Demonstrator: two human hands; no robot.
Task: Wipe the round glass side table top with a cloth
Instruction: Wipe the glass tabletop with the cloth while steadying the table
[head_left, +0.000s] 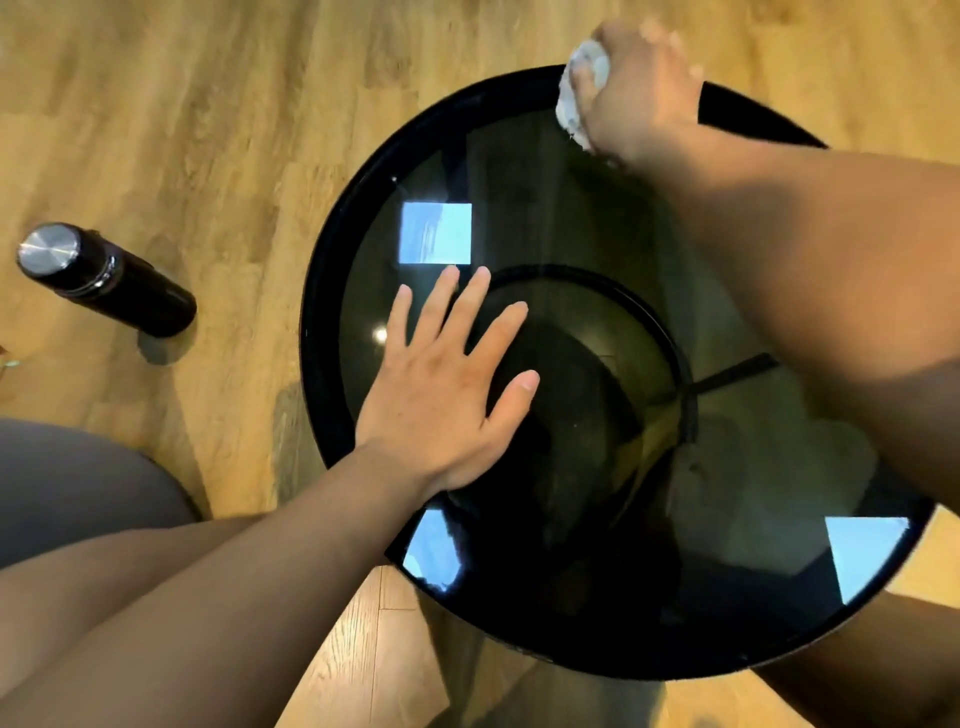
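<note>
The round side table has a black rim and a dark, reflective glass top; it fills the middle and right of the view. My left hand lies flat on the glass left of centre, fingers spread, holding nothing. My right hand reaches across to the far rim and is closed around a crumpled white cloth, which presses on the table's far edge. The hand is blurred, and most of the cloth is hidden under it.
A black bottle with a silver cap stands on the wooden floor to the left of the table. A grey rounded seat or cushion sits at the lower left. Bright window reflections show in the glass.
</note>
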